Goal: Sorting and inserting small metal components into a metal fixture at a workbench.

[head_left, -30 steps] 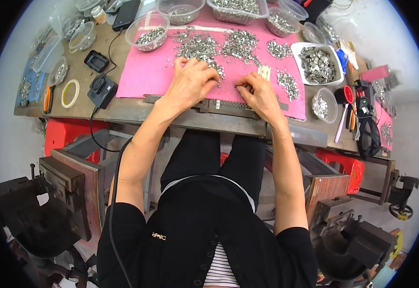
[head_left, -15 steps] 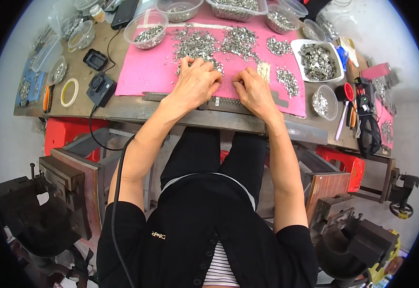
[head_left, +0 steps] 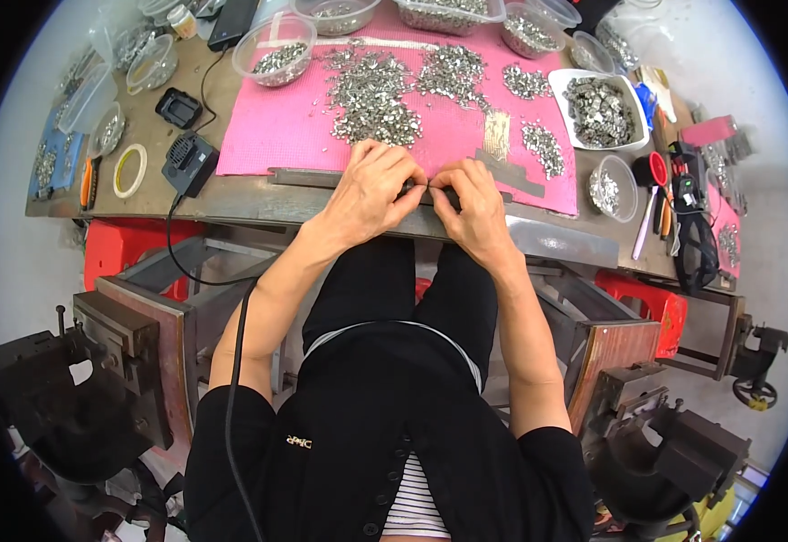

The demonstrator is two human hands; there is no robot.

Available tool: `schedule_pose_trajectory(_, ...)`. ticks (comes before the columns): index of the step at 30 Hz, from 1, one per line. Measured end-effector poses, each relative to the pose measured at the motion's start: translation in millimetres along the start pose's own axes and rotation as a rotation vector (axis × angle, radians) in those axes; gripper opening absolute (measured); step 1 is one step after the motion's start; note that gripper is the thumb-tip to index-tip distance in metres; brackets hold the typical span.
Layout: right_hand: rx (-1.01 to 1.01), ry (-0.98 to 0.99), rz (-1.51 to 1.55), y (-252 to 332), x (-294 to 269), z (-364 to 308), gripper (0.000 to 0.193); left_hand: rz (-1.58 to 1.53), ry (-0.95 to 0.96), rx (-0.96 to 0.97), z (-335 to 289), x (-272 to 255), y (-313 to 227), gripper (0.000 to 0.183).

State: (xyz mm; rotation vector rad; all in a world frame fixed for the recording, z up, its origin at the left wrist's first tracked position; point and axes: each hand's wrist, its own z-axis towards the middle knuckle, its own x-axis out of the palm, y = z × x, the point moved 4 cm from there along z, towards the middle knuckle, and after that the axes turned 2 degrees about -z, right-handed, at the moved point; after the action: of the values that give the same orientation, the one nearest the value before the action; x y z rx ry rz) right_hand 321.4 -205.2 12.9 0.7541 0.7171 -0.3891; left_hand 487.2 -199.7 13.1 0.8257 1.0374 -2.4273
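My left hand (head_left: 378, 191) and my right hand (head_left: 471, 203) almost meet over a long dark metal strip (head_left: 308, 178) along the table's front edge. Fingers and thumb are closed on both hands, and whatever they pinch is hidden. Just beyond my left hand, a heap of small silvery metal pieces (head_left: 378, 125) lies on a pink ribbed mat (head_left: 267, 135). Another heap of metal pieces (head_left: 453, 74) spreads to its right. A flat grey bar (head_left: 513, 176) rests on the mat beyond my right hand.
Clear plastic tubs (head_left: 274, 54) of metal pieces line the back. At right stand a white tray (head_left: 557, 83) and a round tub (head_left: 624, 212). A black charger (head_left: 190, 165) with a cable and a tape ring (head_left: 130, 172) lie left. Vises (head_left: 123, 343) stand below on both sides.
My left hand has drawn back from the heap towards the front edge and slightly right. My right hand has come back and left, so the two hands are closer together over the strip.
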Motion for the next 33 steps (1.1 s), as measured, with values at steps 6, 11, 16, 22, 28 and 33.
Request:
schedule_pose_trajectory(6,0.013,-0.042,0.035,-3.5,-2.5,-3.5,0.016,0.02,0.026,0.008,2.4,3.2,0.2,0.012)
schedule_pose_trajectory(11,0.056,-0.098,0.052,-9.2,-9.9,0.1,0.013,-0.075,0.072,-0.039,-0.7,2.4,5.0,0.012)
schedule_pose_trajectory(16,0.158,-0.07,0.059,-19.2,-8.1,17.4,0.009,-0.044,-0.013,-0.064,-6.7,10.0,0.0,0.015)
schedule_pose_trajectory(22,0.112,-0.009,-0.033,-26.0,12.1,46.5,0.008,0.039,-0.198,-0.102,-13.9,4.1,-6.6,0.022)
schedule_pose_trajectory(28,0.108,0.031,-0.084,-29.6,20.3,50.8,0.007,0.277,-0.406,-0.391,-42.5,-63.7,30.8,0.01)
schedule_pose_trajectory(33,0.174,0.094,0.016,-37.0,16.0,51.4,0.008,0.333,-0.29,-0.481,-48.4,-82.4,46.8,0.008)
